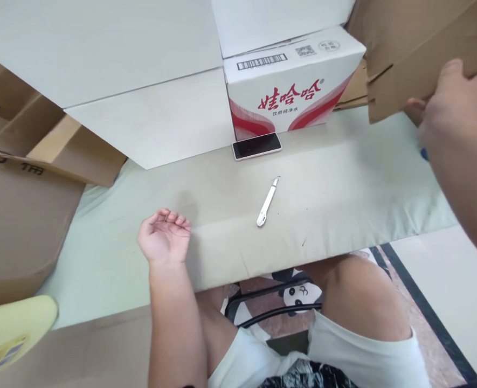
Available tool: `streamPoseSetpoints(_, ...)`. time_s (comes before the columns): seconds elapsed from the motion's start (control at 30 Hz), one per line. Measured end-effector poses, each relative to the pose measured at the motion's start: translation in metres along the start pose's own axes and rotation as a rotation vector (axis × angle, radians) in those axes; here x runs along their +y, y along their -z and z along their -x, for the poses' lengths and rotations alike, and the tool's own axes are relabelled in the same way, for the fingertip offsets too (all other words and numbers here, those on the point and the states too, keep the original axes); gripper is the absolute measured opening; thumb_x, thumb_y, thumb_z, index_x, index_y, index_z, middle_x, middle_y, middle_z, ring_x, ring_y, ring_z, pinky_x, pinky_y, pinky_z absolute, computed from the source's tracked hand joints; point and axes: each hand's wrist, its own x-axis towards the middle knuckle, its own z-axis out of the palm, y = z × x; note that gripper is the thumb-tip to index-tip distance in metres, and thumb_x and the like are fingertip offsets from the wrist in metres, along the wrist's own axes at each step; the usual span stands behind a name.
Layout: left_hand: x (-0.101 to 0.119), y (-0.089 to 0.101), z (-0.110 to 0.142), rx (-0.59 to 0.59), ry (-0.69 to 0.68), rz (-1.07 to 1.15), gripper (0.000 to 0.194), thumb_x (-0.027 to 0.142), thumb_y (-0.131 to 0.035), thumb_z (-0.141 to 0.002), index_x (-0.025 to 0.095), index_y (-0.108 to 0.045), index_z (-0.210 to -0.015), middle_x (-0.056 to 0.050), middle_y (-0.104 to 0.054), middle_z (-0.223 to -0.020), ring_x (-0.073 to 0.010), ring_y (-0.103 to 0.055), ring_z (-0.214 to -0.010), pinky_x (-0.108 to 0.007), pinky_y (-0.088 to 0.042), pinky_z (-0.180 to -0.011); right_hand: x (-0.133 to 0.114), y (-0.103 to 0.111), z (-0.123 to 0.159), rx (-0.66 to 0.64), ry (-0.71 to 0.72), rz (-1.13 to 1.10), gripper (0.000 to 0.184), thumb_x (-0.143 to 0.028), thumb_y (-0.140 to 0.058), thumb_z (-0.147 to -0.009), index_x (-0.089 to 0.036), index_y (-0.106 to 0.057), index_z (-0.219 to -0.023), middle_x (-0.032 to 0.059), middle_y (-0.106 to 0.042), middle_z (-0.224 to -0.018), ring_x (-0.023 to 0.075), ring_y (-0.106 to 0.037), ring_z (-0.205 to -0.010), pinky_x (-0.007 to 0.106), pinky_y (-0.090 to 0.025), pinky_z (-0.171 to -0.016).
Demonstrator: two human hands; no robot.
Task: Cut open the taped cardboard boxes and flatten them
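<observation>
At upper right, the right hand (pixel 452 116) is apparently handling a brown cardboard panel (pixel 408 78), grip unclear, needing steadiness; the left hand (pixel 165 237) is resting half-curled, empty.

From my station I see a matte brown cardboard piece with broad flat panels (pixel 412 75) at the upper right, running out past the edge of my view, so I can't make out its full shape. Its nearer panel sits tilted, the lower edge climbing rightward from a corner at the left. I can follow a crease slanting up across it, and a short dark slit opens where that crease nears the left edge.
</observation>
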Motion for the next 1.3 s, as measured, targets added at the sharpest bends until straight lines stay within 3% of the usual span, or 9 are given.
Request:
streamPoseSetpoints(0.07,0.002,-0.001,0.0,0.021,-0.02,0.008,0.008,0.025,-0.057,-0.069,0.019,-0.051,-0.067,0.003,-0.046,-0.056,-0.0106,-0.048,-0.047,-0.023,-0.044,-0.049,-0.025,-0.017,-0.009,0.08,-0.16,0.025,0.042,-0.011,-0.037,-0.094,-0.026,-0.052,-0.13,0.0088,-0.051,-0.155,0.0251,-0.067,-0.127,0.022,-0.048,-0.062)
streamPoseSetpoints(0.13,0.005,-0.001,0.001,0.039,-0.037,0.018,0.007,0.025,-0.054,-0.069,0.018,-0.051,-0.067,0.003,-0.045,-0.056,-0.0104,-0.046,-0.046,-0.023,-0.043,-0.048,-0.043,-0.025,-0.005,0.105,-0.194,0.104,0.035,-0.008,-0.041,-0.096,-0.024,-0.051,-0.126,0.0108,-0.054,-0.149,0.022,-0.072,-0.12,0.026,-0.054,-0.068)
streamPoseSetpoints(0.27,0.01,0.0,0.004,0.02,-0.023,0.042,0.008,0.025,-0.053,-0.07,0.018,-0.051,-0.068,0.003,-0.046,-0.057,-0.0105,-0.047,-0.047,-0.023,-0.043,-0.048,-0.052,-0.015,0.028,0.019,-0.041,0.205,0.027,-0.008,-0.047,-0.097,-0.023,-0.049,-0.118,0.0116,-0.056,-0.142,0.0192,-0.074,-0.11,0.041,-0.061,-0.083)
streamPoseSetpoints(0.43,0.016,0.007,0.011,-0.01,-0.01,0.104,0.008,0.026,-0.054,-0.068,0.019,-0.05,-0.068,0.004,-0.046,-0.058,-0.0102,-0.048,-0.048,-0.023,-0.043,-0.049,-0.063,-0.002,0.064,-0.012,0.015,0.268,0.023,-0.005,-0.052,-0.092,-0.021,-0.051,-0.108,0.013,-0.063,-0.132,0.0153,-0.071,-0.086,0.042,-0.055,-0.074)
streamPoseSetpoints(0.63,0.028,0.027,0.024,-0.031,-0.015,0.257,0.01,0.027,-0.054,-0.071,0.019,-0.05,-0.066,0.005,-0.044,-0.057,-0.0087,-0.047,-0.047,-0.021,-0.04,-0.048,-0.11,-0.035,0.117,-0.082,0.154,0.329,0.017,-0.005,-0.058,-0.089,-0.021,-0.054,-0.093,0.0091,-0.066,-0.102,0.0091,-0.06,-0.069,0.037,-0.05,-0.062)
streamPoseSetpoints(0.77,0.042,0.048,0.028,-0.025,-0.024,0.379,0.011,0.027,-0.055,-0.071,0.019,-0.049,-0.067,0.006,-0.042,-0.058,-0.0077,-0.045,-0.046,-0.02,-0.039,-0.048,-0.131,-0.089,0.175,-0.26,0.287,0.333,0.018,-0.005,-0.063,-0.087,-0.021,-0.055,-0.089,0.0081,-0.066,-0.094,0.0102,-0.061,-0.069,0.035,-0.049,-0.06)
streamPoseSetpoints(1.1,0.075,0.096,0.027,0.067,-0.06,0.63,0.016,0.022,-0.047,-0.08,0.018,-0.049,-0.065,0.005,-0.04,-0.057,-0.0072,-0.044,-0.045,-0.02,-0.036,-0.048,-0.146,-0.292,0.392,-1.185,0.934,0.397,0.025,-0.01,-0.061,-0.08,-0.021,-0.065,-0.103,0.0095,-0.066,-0.122,0.0205,-0.067,-0.09,0.043,-0.054,-0.097)
streamPoseSetpoints(1.17,0.079,0.101,0.027,0.07,-0.072,0.661,0.017,0.021,-0.047,-0.081,0.018,-0.049,-0.065,0.005,-0.04,-0.057,-0.0074,-0.043,-0.045,-0.02,-0.036,-0.048,-0.157,-0.333,0.435,-1.278,1.055,0.375,0.03,-0.012,-0.059,-0.08,-0.023,-0.066,-0.107,0.0091,-0.063,-0.132,0.0226,-0.067,-0.1,0.044,-0.052,-0.104)
streamPoseSetpoints(1.3,0.081,0.11,0.026,0.079,-0.054,0.683,0.015,0.021,-0.048,-0.08,0.018,-0.048,-0.065,0.004,-0.04,-0.057,-0.0074,-0.043,-0.045,-0.02,-0.036,-0.049,-0.18,-0.4,0.492,-1.314,1.049,0.366,0.032,-0.016,-0.064,-0.073,-0.027,-0.066,-0.104,0.0079,-0.057,-0.143,0.0297,-0.063,-0.118,0.051,-0.05,-0.111)
